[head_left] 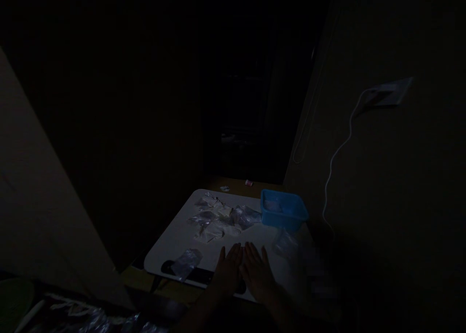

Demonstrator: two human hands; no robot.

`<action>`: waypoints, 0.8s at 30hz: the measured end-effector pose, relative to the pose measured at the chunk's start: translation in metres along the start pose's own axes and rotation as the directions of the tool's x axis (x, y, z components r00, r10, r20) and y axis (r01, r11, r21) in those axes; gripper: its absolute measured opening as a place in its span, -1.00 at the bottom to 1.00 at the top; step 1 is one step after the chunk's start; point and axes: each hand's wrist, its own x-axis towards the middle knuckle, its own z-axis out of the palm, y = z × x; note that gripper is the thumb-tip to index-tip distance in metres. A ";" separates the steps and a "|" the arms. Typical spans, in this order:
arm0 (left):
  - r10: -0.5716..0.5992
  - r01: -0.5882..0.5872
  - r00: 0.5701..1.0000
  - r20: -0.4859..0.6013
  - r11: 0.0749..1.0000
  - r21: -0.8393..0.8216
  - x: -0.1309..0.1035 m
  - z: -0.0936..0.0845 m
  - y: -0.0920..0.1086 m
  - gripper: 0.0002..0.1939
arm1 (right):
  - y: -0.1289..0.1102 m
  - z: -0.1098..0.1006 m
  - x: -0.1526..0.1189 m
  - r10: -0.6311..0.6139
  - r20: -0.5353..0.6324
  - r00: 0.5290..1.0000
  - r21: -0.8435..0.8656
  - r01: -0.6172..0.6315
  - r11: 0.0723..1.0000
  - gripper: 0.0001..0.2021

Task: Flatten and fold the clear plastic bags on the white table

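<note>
Side by side over the front edge of a small white table, my left hand and my right hand lie flat, backs up. Their fingers are stretched out and the two hands nearly meet at the middle. Neither one holds anything that I can see. Left of my left hand is a clear plastic bag, lying across a dark slot in the table. Beyond my hands spreads a loose heap of crumpled clear bags. Another clear bag lies to the right of my right hand.
A blue plastic basket stands at the table's far right corner with something pale inside. A white cable hangs from a wall socket. Shiny wrappers lie at the lower left. The room is very dark.
</note>
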 end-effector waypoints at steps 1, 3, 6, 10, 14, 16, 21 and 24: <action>0.004 -0.004 1.000 0.004 1.000 -0.008 0.000 -0.001 0.000 -0.50 | -0.001 0.001 0.000 0.016 0.006 1.000 0.003 -0.016 1.000 -0.50; -0.008 0.008 1.000 -0.001 1.000 -0.011 0.000 -0.001 0.000 -0.51 | 0.003 0.003 -0.003 0.072 0.012 0.997 -0.006 -0.072 0.997 -0.50; -0.020 0.020 0.999 -0.035 1.000 0.005 0.000 0.000 0.001 -0.53 | 0.016 0.003 -0.009 0.165 -0.002 0.986 -0.031 -0.165 0.986 -0.51; -0.013 0.013 0.998 -0.055 1.000 0.006 0.001 0.002 0.000 -0.54 | 0.033 -0.005 -0.008 0.218 -0.041 0.975 0.015 -0.218 0.976 -0.59; -0.006 0.005 0.999 -0.042 1.000 -0.007 0.001 0.005 -0.001 -0.53 | 0.038 -0.024 0.017 0.122 -0.004 0.992 0.184 -0.120 0.976 -0.61; -0.008 0.008 0.999 -0.046 1.000 -0.003 0.000 0.006 -0.001 -0.53 | 0.036 -0.033 0.034 0.079 0.091 0.993 0.218 -0.098 0.971 -0.61; -0.009 0.008 0.997 -0.076 1.000 -0.011 -0.001 0.006 -0.001 -0.49 | 0.030 -0.039 0.066 0.019 0.338 0.941 0.194 -0.090 0.977 -0.69; -0.026 0.026 0.995 -0.091 1.000 -0.005 -0.002 0.004 -0.001 -0.46 | 0.032 -0.035 0.076 -0.002 0.387 0.922 0.224 -0.092 0.970 -0.77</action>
